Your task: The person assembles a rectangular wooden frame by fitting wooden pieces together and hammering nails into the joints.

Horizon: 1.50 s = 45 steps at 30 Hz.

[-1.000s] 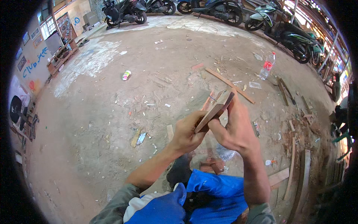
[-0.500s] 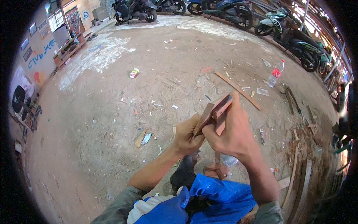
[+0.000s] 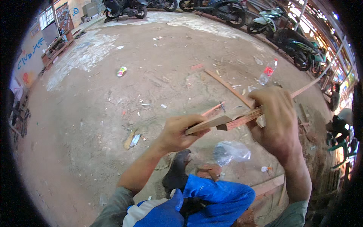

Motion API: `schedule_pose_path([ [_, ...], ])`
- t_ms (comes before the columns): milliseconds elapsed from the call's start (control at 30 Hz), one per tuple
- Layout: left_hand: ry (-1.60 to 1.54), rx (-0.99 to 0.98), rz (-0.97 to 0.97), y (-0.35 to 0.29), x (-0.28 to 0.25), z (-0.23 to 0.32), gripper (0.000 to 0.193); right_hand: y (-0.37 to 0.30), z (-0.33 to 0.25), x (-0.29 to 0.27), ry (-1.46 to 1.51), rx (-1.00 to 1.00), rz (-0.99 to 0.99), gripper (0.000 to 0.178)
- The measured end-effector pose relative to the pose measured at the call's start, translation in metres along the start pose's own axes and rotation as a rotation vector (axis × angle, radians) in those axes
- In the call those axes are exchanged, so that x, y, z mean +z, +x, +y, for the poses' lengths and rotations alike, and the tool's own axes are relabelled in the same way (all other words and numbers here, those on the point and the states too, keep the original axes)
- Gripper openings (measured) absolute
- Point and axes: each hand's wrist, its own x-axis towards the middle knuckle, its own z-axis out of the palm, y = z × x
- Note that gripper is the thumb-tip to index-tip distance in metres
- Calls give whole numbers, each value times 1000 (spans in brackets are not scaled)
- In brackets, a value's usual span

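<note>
My left hand [image 3: 177, 132] grips a short flat piece of wood [image 3: 208, 125], its far end cut at a slant. My right hand [image 3: 278, 123] is wrapped over a long wooden strip [image 3: 240, 121] that runs on past the hand to the upper right. The two ends meet or overlap between my hands; whether they are joined I cannot tell. Just beyond them shows a thin reddish strip [image 3: 212, 109] with a dark nail-like piece [image 3: 222, 106] across it; whether it belongs to the held wood is unclear.
A clear plastic bag [image 3: 231, 152] and a brick-like block [image 3: 209, 171] lie near my foot. Ahead are a loose wooden strip [image 3: 228, 88], a plastic bottle [image 3: 268, 72] and a small cup [image 3: 121, 71]. Boards [image 3: 268, 185] lie at right. Motorbikes [image 3: 223, 13] stand along the back.
My hands have moved apart, the right one outward to the right. The held wood has turned from pointing away to lying crosswise, showing the long strip. My view has shifted slightly right.
</note>
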Motion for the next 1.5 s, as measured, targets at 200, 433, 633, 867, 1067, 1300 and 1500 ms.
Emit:
schedule_pose_path([
  [200, 13, 100, -26, 18, 10, 23, 20, -34, 9, -41, -47, 171, -26, 36],
  [433, 69, 138, -152, 14, 20, 27, 29, -57, -3, -67, -98, 122, -76, 30],
  [633, 54, 269, -186, 10, 29, 19, 31, -92, 3, -59, 345, 194, -268, 29],
  [867, 51, 329, -271, 9, 30, 18, 24, -93, 8, -62, 827, 317, -668, 46],
  [1067, 24, 337, -374, 6, 30, 7, 25, -96, -12, -59, 690, 298, -653, 47],
  [1300, -24, 259, -470, 7, 44, -12, 44, -103, -16, -69, 262, 212, -730, 49],
  [1500, 16, 287, -496, 16, 48, -3, 40, -133, -6, -52, 262, 128, -501, 48],
])
